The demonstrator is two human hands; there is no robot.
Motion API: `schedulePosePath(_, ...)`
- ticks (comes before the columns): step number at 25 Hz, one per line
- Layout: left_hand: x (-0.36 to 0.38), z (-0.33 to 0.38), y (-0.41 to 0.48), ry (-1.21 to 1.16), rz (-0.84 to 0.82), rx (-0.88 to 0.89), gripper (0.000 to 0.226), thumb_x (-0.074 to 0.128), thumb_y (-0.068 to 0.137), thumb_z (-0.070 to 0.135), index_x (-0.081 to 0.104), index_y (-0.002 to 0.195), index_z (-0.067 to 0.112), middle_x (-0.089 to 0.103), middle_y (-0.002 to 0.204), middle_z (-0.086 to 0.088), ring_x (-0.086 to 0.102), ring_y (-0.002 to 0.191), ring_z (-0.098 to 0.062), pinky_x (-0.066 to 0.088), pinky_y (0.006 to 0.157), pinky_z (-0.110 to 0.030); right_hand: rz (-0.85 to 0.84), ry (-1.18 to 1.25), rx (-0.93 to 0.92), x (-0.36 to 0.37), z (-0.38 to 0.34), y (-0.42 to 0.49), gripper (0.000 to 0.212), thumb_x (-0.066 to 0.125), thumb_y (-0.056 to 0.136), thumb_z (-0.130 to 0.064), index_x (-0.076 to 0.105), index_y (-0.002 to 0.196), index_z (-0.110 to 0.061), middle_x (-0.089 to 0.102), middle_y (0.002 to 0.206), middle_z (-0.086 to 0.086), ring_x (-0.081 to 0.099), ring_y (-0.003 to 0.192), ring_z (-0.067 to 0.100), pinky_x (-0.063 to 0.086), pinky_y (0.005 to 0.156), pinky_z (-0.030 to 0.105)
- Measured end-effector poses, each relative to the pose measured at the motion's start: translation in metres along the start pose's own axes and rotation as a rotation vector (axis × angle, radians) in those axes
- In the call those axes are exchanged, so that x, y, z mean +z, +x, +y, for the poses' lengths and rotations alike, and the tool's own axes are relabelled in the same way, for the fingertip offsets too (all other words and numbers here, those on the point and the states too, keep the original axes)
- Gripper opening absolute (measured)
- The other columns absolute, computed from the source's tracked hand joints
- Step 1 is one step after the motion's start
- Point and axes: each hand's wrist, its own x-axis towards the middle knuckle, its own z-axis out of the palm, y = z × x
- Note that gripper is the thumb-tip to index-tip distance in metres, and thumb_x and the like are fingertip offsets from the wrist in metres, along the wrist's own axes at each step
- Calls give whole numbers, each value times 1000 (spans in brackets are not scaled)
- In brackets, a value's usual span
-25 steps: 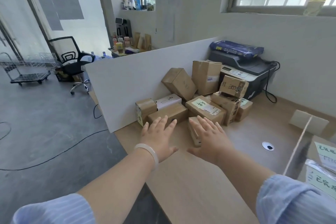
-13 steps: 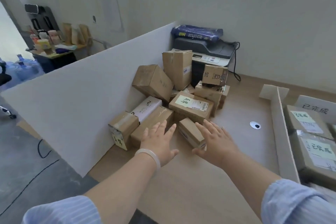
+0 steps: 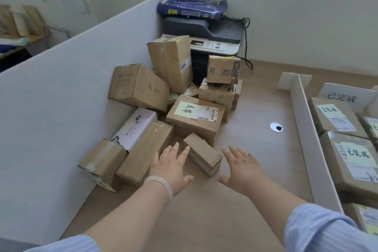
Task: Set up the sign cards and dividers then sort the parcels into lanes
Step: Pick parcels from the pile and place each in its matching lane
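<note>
A heap of several brown cardboard parcels lies against the tall white divider board [image 3: 61,96] on the wooden table [image 3: 204,210]. Nearest me is a small brown parcel [image 3: 202,154]. My left hand [image 3: 170,166], fingers straight, hovers just left of it, and my right hand [image 3: 241,168], fingers spread, hovers just right of it. Neither hand holds anything. Behind it sits a parcel with a green note and a shipping label [image 3: 194,117]. A low white divider [image 3: 308,139] stands on the right, with labelled parcels [image 3: 356,159] and a white sign card [image 3: 345,96] beyond it.
A printer [image 3: 212,35] with a blue paper pack [image 3: 192,9] on top stands in the far corner, its cable hanging at the right. A round cable grommet [image 3: 276,127] sits in the table between the heap and the low divider.
My view has swung right and down, from the room's floor and chair toward the table. Both hands stay out in front and have spread apart on either side of the small parcel.
</note>
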Motion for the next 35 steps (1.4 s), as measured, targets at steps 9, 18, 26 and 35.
schedulePosePath(9,22,-2,63,-61,-28,9,85,47,94,60,-7,155,37,-7,166,0,3,152,-23,10,122,-46,-41,100,17,17,-7,62,101,54,82,-69,-2,157,-28,5,164,-3,7,151,18,7,122,43)
schedulePosePath(18,24,-20,81,-35,-77,105,85,46,94,61,-7,156,36,-10,165,-2,4,151,-24,11,122,-45,-39,193,132,34,-25,66,105,61,80,-64,1,156,-25,26,157,-1,29,143,21,28,114,37)
schedulePosePath(26,2,-31,72,-39,-91,185,84,47,95,60,-7,156,36,-8,165,-2,1,152,-25,11,122,-44,29,350,212,32,-42,46,65,66,80,-43,37,136,-28,51,132,-2,51,121,20,45,90,31)
schedulePosePath(35,-58,-19,66,-309,15,277,69,42,97,58,16,156,33,18,162,2,17,148,-22,23,118,-42,220,179,95,-23,-20,0,63,58,88,-32,30,144,-35,38,143,-12,39,130,16,36,101,28)
